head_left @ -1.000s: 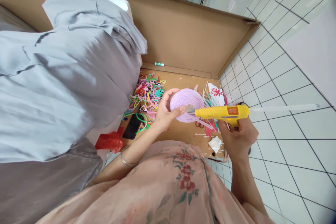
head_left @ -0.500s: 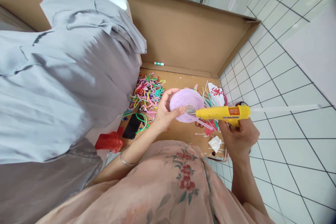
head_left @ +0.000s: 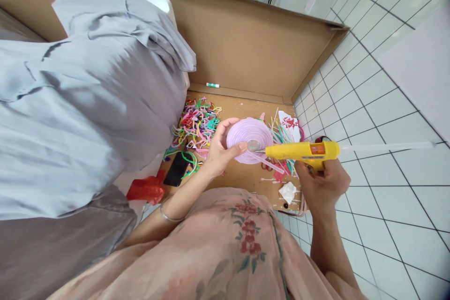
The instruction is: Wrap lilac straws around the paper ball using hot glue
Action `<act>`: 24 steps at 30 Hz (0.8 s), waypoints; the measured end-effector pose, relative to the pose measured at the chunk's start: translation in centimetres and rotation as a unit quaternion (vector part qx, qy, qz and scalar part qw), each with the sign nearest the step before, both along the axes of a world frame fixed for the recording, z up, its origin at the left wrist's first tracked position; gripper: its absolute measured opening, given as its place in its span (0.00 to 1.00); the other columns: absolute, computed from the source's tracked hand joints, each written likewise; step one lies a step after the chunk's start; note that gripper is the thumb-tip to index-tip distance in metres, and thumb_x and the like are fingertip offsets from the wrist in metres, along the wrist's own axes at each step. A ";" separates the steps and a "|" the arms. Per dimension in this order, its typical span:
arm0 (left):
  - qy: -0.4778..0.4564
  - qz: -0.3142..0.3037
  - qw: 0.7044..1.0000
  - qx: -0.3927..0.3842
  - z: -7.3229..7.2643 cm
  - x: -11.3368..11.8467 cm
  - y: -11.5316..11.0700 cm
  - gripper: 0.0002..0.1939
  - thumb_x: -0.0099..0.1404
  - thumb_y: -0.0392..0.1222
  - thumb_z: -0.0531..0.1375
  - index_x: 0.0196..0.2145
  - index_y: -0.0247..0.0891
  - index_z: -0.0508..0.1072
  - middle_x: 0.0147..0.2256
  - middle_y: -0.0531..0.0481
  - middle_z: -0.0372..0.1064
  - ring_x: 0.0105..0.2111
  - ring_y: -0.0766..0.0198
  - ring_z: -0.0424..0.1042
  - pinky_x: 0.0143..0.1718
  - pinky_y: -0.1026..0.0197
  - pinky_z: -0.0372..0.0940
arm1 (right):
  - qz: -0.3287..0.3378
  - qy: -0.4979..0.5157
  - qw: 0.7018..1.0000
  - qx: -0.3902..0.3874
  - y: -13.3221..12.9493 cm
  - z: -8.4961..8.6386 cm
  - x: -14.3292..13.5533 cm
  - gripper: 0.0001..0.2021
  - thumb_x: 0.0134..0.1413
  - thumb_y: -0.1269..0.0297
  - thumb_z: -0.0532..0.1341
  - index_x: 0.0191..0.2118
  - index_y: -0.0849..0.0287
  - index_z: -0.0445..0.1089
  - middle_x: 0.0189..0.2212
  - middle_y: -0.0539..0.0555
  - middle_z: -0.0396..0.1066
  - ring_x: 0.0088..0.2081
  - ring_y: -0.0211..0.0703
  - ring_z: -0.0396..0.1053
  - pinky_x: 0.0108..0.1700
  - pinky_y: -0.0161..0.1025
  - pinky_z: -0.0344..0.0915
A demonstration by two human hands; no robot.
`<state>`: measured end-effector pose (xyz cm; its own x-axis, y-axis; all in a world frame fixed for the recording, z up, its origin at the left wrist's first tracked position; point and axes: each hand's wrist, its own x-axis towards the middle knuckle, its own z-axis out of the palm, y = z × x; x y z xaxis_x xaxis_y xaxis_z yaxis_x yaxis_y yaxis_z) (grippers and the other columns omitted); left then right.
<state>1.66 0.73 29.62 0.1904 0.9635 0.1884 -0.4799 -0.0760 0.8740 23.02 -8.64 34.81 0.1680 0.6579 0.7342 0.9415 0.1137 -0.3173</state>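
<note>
We hold a lilac coil in our left hand, raised over the middle of the table. The hand is partly curled: its thumb presses on the coil's face close to the centre, and the fingers wrap the rim on the left and go behind, where we cannot see them. A loose end of the coil slants out at its lower right.

Our right hand is closed round the grip of a yellow glue gun, out past the table's right edge. The nozzle points at the coil's centre, beside the left thumb; we cannot tell whether it touches. A clear rod sticks out of the gun's back end.

Near the table's far left corner we have a heap of coloured fuzzy strips, with a black phone on the near side of it. Toward the far right corner lie thin pale sticks and a white paper with a red design. A crumpled white tissue sits by the near right corner. Along the far edge stands a cardboard panel.
</note>
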 end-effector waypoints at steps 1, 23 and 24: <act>-0.002 -0.001 1.000 -0.002 0.0 0.0 0.0 0.35 0.49 0.54 0.75 0.51 0.44 0.67 0.50 0.47 0.70 0.48 0.58 0.71 0.50 0.57 0.67 | -0.005 0.005 1.000 -0.005 0.0 -0.1 0.1 0.04 0.48 0.69 0.66 0.30 0.55 0.70 0.18 0.42 0.54 0.20 0.35 0.48 0.24 0.36 0.52; -0.022 0.026 0.996 -0.088 0.1 -1.1 0.5 0.34 0.46 0.54 0.76 0.47 0.43 0.69 0.42 0.51 0.70 0.40 0.63 0.70 0.43 0.62 0.67 | -0.111 0.397 0.861 -0.297 2.3 -17.7 -0.1 0.21 0.50 0.43 0.63 0.34 0.59 0.67 0.26 0.51 0.69 0.28 0.43 0.66 0.31 0.40 0.63; -0.023 0.027 0.996 -0.088 0.1 -1.2 0.6 0.34 0.46 0.54 0.76 0.47 0.43 0.70 0.42 0.51 0.71 0.40 0.63 0.71 0.43 0.62 0.67 | -0.117 0.383 0.862 -0.312 1.9 -19.4 -0.2 0.21 0.53 0.44 0.62 0.36 0.61 0.69 0.28 0.53 0.71 0.30 0.45 0.68 0.32 0.41 0.65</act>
<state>0.45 1.30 29.69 0.1324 0.9909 0.0241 -0.5198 0.0487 0.8529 22.80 -6.71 15.38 0.6269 0.7673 -0.1354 0.4032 -0.4682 -0.7863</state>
